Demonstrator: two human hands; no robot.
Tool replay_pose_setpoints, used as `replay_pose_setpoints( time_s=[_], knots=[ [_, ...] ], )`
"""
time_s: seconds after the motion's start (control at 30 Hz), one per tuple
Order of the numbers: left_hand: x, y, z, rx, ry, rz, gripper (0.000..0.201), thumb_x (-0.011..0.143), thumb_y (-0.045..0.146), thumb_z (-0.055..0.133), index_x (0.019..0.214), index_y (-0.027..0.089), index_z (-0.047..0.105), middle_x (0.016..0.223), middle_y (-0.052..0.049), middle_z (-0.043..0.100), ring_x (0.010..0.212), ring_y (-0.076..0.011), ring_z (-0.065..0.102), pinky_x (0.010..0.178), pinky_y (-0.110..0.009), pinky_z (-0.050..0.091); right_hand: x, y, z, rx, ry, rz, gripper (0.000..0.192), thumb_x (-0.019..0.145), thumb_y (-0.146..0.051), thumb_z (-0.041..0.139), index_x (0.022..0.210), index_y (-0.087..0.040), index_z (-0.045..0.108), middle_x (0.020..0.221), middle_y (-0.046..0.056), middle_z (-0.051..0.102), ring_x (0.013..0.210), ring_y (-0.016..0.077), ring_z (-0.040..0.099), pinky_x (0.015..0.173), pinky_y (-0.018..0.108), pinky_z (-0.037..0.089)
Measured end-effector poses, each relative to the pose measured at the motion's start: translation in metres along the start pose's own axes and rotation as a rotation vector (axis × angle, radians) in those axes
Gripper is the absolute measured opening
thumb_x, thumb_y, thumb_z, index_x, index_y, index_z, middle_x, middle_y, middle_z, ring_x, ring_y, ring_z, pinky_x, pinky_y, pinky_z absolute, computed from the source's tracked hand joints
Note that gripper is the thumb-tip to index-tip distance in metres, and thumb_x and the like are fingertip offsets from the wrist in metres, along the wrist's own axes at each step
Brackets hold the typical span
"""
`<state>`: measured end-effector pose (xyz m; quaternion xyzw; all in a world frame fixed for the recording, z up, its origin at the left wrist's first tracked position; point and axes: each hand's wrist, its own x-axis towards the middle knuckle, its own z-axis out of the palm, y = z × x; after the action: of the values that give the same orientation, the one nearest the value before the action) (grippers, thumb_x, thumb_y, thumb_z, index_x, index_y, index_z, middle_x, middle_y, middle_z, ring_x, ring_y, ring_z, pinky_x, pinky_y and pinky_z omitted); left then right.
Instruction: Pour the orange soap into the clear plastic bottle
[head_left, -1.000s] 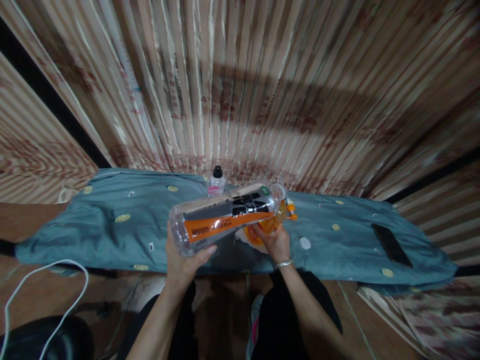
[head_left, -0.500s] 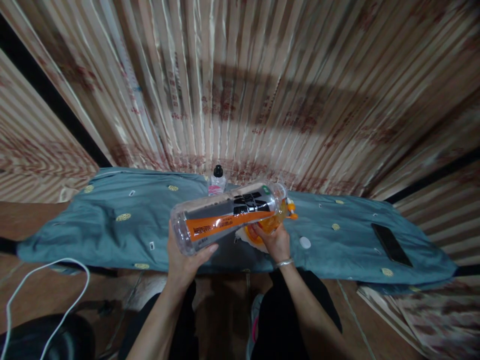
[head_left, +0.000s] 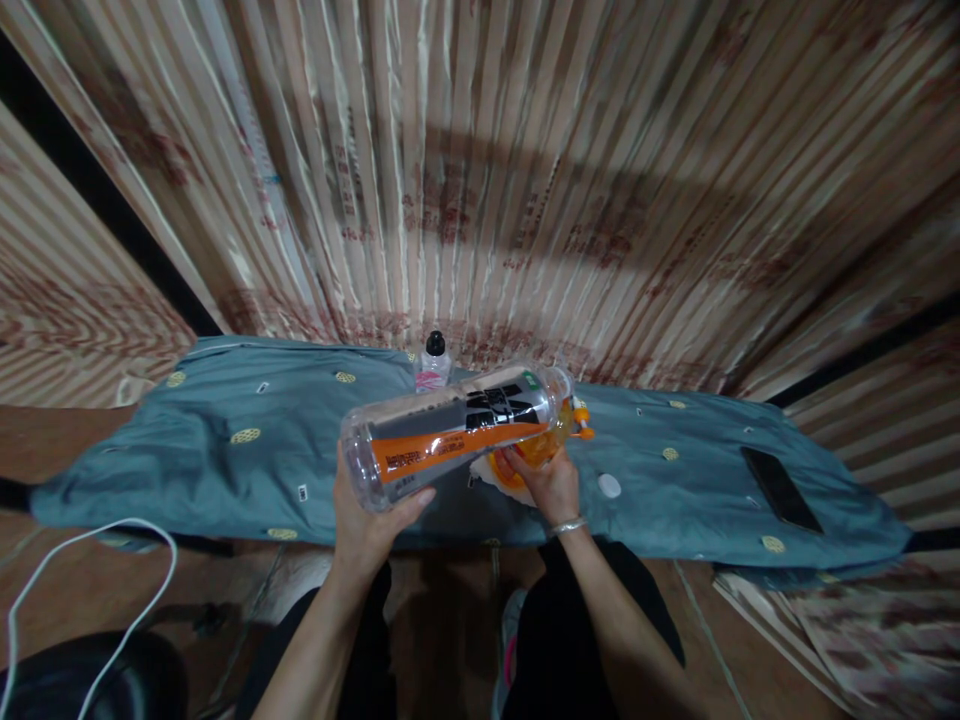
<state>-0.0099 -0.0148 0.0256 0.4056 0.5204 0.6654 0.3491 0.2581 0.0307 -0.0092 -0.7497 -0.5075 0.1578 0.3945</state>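
Note:
My left hand (head_left: pixel 367 530) is wrapped round the base end of a large clear plastic bottle (head_left: pixel 442 435) with an orange and black label. The bottle lies tilted nearly level, its neck slightly raised and pointing right. At the neck end, my right hand (head_left: pixel 555 487) is closed on a see-through orange container (head_left: pixel 553 440), which has a small orange and white part at its right side. The bottle hides much of this container, so I cannot tell its exact kind. Behind the bottle stands a small clear bottle (head_left: pixel 433 372) with a black cap and pink marking.
A blue-green patterned cloth (head_left: pixel 180 450) covers the bench. On it, to the right, lie a white round disc (head_left: pixel 609 486) and a black phone (head_left: pixel 781 488). A striped curtain (head_left: pixel 480 180) hangs behind. A white cable (head_left: pixel 176 560) loops at the lower left.
Both hands and the things they hold stay almost still. The view has shifted very slightly.

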Motion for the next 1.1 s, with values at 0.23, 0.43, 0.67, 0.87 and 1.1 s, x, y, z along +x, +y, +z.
replay_pose_setpoints(
  time_s=[0.23, 0.43, 0.67, 0.87, 1.1],
  knots=[
    [0.0, 0.006, -0.006, -0.014, -0.063, -0.033, 0.081, 0.049, 0.051, 0.114, 0.113, 0.024, 0.073, 0.131, -0.013, 0.085, 0.131, -0.0448, 0.081, 0.122, -0.062, 0.063, -0.001, -0.004, -0.004, 0.01, -0.031, 0.018, 0.058, 0.079, -0.066, 0.092, 0.113, -0.022, 0.075, 0.111, 0.021, 0.091, 0.105, 0.0412, 0.089, 0.083, 0.043, 0.068],
    [-0.001, 0.007, -0.005, -0.014, -0.071, -0.036, 0.081, 0.051, 0.053, 0.114, 0.113, 0.024, 0.072, 0.142, -0.015, 0.083, 0.138, -0.0456, 0.078, 0.128, -0.064, 0.058, -0.002, -0.005, -0.003, 0.005, -0.014, 0.017, 0.053, 0.08, -0.061, 0.091, 0.114, -0.024, 0.076, 0.113, 0.019, 0.092, 0.108, 0.0415, 0.089, 0.086, 0.045, 0.068],
    [-0.002, 0.012, -0.005, 0.021, -0.053, -0.05, 0.11, 0.049, 0.06, 0.114, 0.142, 0.022, 0.07, 0.147, -0.017, 0.08, 0.143, -0.0471, 0.074, 0.133, -0.066, 0.053, -0.003, -0.008, -0.006, 0.053, -0.024, 0.01, 0.056, 0.079, -0.06, 0.093, 0.115, -0.022, 0.074, 0.117, 0.021, 0.091, 0.111, 0.0413, 0.089, 0.089, 0.043, 0.068],
    [-0.001, 0.011, -0.005, 0.05, -0.056, -0.055, 0.116, 0.049, 0.062, 0.114, 0.146, 0.019, 0.068, 0.152, -0.02, 0.078, 0.146, -0.049, 0.072, 0.135, -0.067, 0.05, -0.002, -0.009, -0.006, 0.015, -0.027, 0.041, 0.059, 0.075, -0.065, 0.094, 0.11, -0.022, 0.073, 0.112, 0.021, 0.092, 0.108, 0.0414, 0.089, 0.084, 0.04, 0.067],
    [-0.001, 0.006, -0.007, 0.021, -0.069, -0.036, 0.093, 0.05, 0.059, 0.114, 0.126, 0.022, 0.074, 0.143, -0.016, 0.083, 0.139, -0.0477, 0.077, 0.128, -0.064, 0.058, -0.002, -0.007, -0.005, 0.036, -0.016, 0.022, 0.057, 0.077, -0.068, 0.093, 0.108, -0.025, 0.073, 0.11, 0.02, 0.092, 0.107, 0.041, 0.09, 0.084, 0.042, 0.068]
  ],
)
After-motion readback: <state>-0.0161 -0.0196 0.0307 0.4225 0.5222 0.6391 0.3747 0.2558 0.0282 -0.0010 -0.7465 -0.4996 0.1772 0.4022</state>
